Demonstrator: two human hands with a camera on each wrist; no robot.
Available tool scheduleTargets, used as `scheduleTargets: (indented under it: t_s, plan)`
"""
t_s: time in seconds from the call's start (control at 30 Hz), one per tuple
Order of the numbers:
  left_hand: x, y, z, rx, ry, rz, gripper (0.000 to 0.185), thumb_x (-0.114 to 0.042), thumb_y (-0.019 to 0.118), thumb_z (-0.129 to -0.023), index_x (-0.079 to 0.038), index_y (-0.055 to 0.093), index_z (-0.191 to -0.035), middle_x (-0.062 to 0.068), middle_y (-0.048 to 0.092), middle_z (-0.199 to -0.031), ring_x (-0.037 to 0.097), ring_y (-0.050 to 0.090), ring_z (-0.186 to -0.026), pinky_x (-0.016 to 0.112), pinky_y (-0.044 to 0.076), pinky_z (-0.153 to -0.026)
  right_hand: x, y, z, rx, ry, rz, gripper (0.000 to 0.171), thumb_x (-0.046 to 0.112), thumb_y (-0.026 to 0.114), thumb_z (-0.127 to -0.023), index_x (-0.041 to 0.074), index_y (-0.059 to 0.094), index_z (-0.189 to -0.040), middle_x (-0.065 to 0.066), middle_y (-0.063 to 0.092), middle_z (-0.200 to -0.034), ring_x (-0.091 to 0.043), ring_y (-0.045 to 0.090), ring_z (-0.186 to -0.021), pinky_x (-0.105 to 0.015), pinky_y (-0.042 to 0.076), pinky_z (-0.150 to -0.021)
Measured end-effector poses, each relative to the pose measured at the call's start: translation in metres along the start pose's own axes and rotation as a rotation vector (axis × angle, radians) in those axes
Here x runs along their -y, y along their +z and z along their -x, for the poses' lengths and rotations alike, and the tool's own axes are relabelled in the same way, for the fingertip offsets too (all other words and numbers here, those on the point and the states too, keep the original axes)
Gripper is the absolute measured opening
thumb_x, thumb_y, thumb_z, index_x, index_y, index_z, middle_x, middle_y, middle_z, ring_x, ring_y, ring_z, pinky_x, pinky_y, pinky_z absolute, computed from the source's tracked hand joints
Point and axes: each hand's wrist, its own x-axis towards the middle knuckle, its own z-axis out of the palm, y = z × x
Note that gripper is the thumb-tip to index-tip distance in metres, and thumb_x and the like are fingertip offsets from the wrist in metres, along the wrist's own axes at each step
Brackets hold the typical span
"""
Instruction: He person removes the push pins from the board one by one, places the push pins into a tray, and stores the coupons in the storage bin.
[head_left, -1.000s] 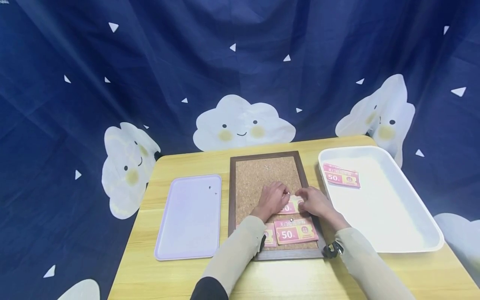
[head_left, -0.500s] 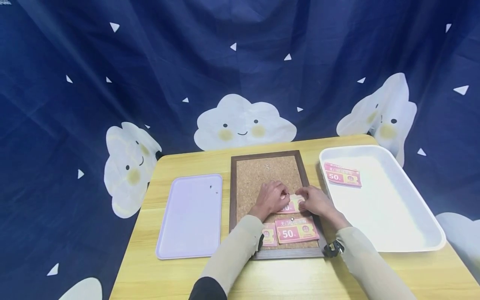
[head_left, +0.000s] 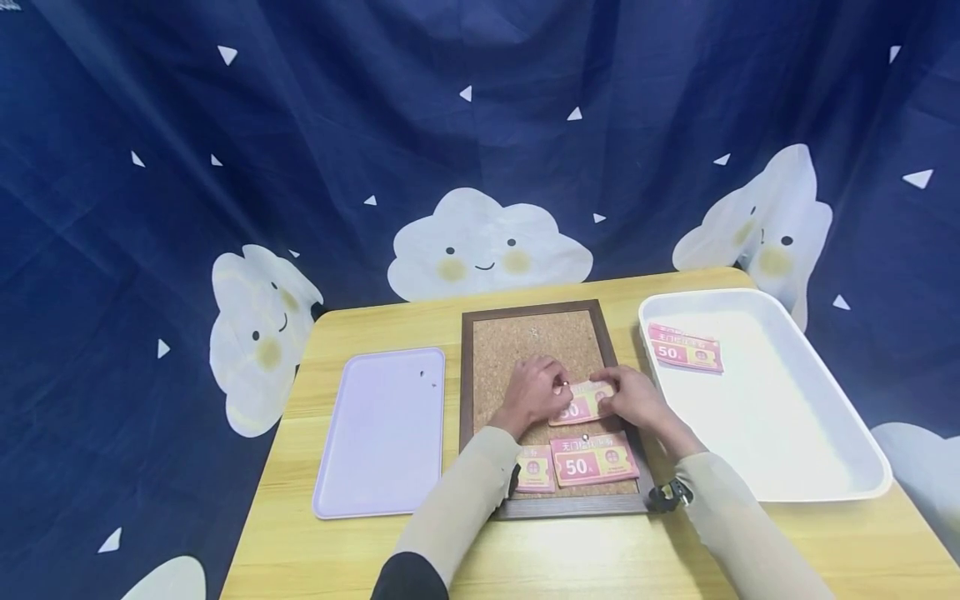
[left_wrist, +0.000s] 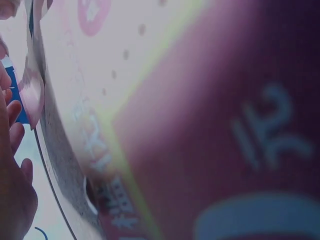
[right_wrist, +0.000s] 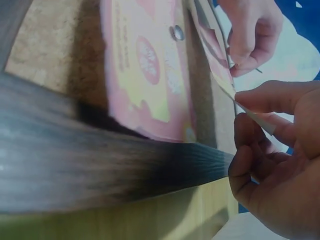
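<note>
In the head view my left hand (head_left: 536,390) is over the corkboard (head_left: 501,367), its thumb and forefinger pinching a small thumbtack (head_left: 564,384). My right hand (head_left: 636,397) grips the right end of a pink and yellow paper coupon (head_left: 581,403); the right wrist view shows that coupon (right_wrist: 220,75) edge-on between thumb and finger. Nearer the board's front edge lies another coupon (head_left: 595,460) with a silver thumbtack (head_left: 586,437) at its top. Beside it, a coupon (head_left: 536,469) is partly covered by my left forearm. A blurred coupon (left_wrist: 200,125) fills most of the left wrist view.
To the right, a white tray (head_left: 765,425) holds several overlapping coupons (head_left: 686,350). A lilac tray (head_left: 381,433) with a few small thumbtacks (head_left: 422,374) sits on the left. One more tack (head_left: 535,332) stands near the board's far edge. The board has a brown wooden frame (head_left: 467,375).
My left hand has shifted a little to the left and away from me, showing more of the coupon. My right hand and its coupon have moved slightly away from me too.
</note>
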Motion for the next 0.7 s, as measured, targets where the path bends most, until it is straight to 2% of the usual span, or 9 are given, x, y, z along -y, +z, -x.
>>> scheduleTargets:
  t_s: [0.2, 0.37, 0.5, 0.7]
  plan:
    - [0.006, -0.003, -0.001, -0.037, 0.003, 0.022, 0.019, -0.042, 0.051, -0.073, -0.032, 0.062, -0.084, -0.018, 0.060, -0.093, 0.004, 0.052, -0.088, 0.027, 0.037, -0.079, 0.003, -0.006, -0.001, -0.032, -0.020, -0.029, 0.048, 0.010, 0.068, -0.066, 0.014, 0.059, -0.113, -0.014, 0.056, -0.113, -0.030, 0.056, -0.095, -0.044, 0.045, -0.080]
    - [0.013, -0.010, -0.001, -0.074, 0.009, 0.011, 0.017, -0.040, 0.052, -0.072, -0.030, 0.062, -0.082, -0.017, 0.060, -0.090, 0.004, 0.051, -0.084, 0.028, 0.038, -0.077, 0.008, -0.014, -0.003, -0.045, 0.000, -0.051, 0.045, 0.012, 0.066, -0.069, 0.015, 0.059, -0.114, -0.014, 0.053, -0.115, -0.027, 0.056, -0.087, -0.035, 0.048, -0.069]
    - [0.020, -0.015, -0.002, -0.061, 0.003, -0.004, 0.019, -0.042, 0.053, -0.074, -0.027, 0.061, -0.083, -0.015, 0.060, -0.093, 0.005, 0.051, -0.086, 0.029, 0.038, -0.079, 0.009, -0.019, -0.004, -0.051, 0.001, -0.069, 0.042, 0.012, 0.063, -0.073, 0.015, 0.058, -0.115, -0.014, 0.052, -0.114, -0.022, 0.056, -0.079, -0.028, 0.046, -0.060]
    - [0.030, -0.024, -0.002, -0.011, -0.015, -0.022, 0.021, -0.044, 0.052, -0.075, -0.027, 0.060, -0.087, -0.014, 0.061, -0.098, 0.007, 0.052, -0.092, 0.030, 0.039, -0.081, 0.010, -0.028, -0.005, -0.079, -0.017, -0.080, 0.040, 0.012, 0.062, -0.076, 0.014, 0.057, -0.116, -0.013, 0.050, -0.116, -0.021, 0.055, -0.078, -0.027, 0.046, -0.057]
